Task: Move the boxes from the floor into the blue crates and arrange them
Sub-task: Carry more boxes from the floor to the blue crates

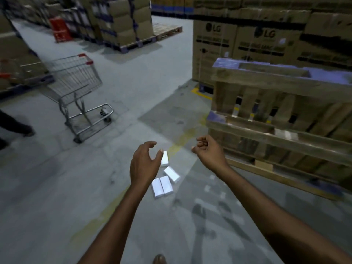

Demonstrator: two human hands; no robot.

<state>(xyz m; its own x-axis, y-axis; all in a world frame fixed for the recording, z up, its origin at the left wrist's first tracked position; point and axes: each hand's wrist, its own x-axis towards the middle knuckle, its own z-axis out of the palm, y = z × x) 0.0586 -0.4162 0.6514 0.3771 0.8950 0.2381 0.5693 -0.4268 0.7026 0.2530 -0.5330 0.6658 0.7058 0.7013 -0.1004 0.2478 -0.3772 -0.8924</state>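
While held out over the floor: both hands bare and holding nothing.
Left hand [145,164]: raised above the small white boxes, fingers [150,144] spread apart and curved, thumb tip in front of the far box.
Right hand [208,151]: off to the right of the boxes, fingers [202,142] curled in loosely, not wrapped round anything.
White boxes [165,178]: four, lying flat on the grey floor [57,187], near the middle of it, just past the left hand.
Far box [165,159]: partly hidden behind the left thumb, apart from the others.
Middle box [172,174]: turned slantwise, just beside the near pair.
Near pair [162,186]: two boxes side by side, touching along their long edges.
Yellow line [106,212]: faded paint on the floor, running slantwise under and beside the boxes.
Wooden pallets [276,119]: stood on edge along the right side, with blue-painted blocks.
Big brown cartons [247,42]: stacked behind the pallets, marked LG.
Shopping cart [78,82]: metal with red corners, on the left part of the floor, well apart from the boxes.
More stacked cartons [122,21]: on pallets at the far end.
Red thing [60,30]: far back on the left, too blurry to tell what.
Dark shoe and leg [17,124]: another person at the left edge.
Toe [159,259]: at the bottom edge, on the floor.
Blue crates: none seen.
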